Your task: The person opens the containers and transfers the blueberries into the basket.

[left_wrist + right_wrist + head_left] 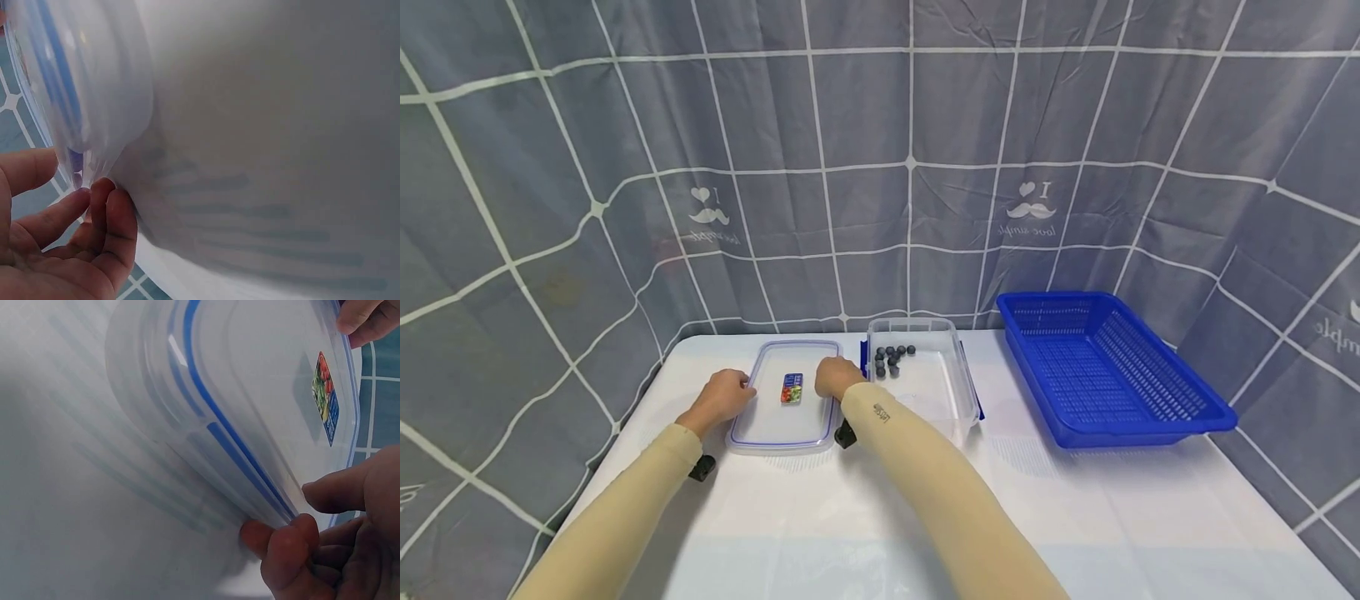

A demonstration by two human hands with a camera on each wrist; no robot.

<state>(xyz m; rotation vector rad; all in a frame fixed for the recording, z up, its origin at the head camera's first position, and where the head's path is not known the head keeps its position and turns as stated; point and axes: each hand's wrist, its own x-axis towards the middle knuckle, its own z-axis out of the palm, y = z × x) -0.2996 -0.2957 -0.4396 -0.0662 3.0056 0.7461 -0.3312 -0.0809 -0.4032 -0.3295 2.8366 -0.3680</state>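
A clear rectangular lid (765,421) with a blue sealing ring lies on the table at the left. Its label (792,388) pictures vegetables. My left hand (724,397) pinches the lid's left edge; in the left wrist view, thumb and fingertips (122,215) meet at its rim. Across from it, my right hand (837,379) grips the right edge. The right wrist view has the thumb over the rim and curled fingers (284,553) against its outer side. Just right of that hand stands an open clear container (957,367) with blue side clips, holding several blueberries (892,360) at its left.
A blue perforated plastic basket (1051,412) stands at the table's right side. White cloth covers the table (790,517). Behind and at both sides hangs a grey curtain (865,208) with white grid lines. The right forearm passes in front of the container's near left corner.
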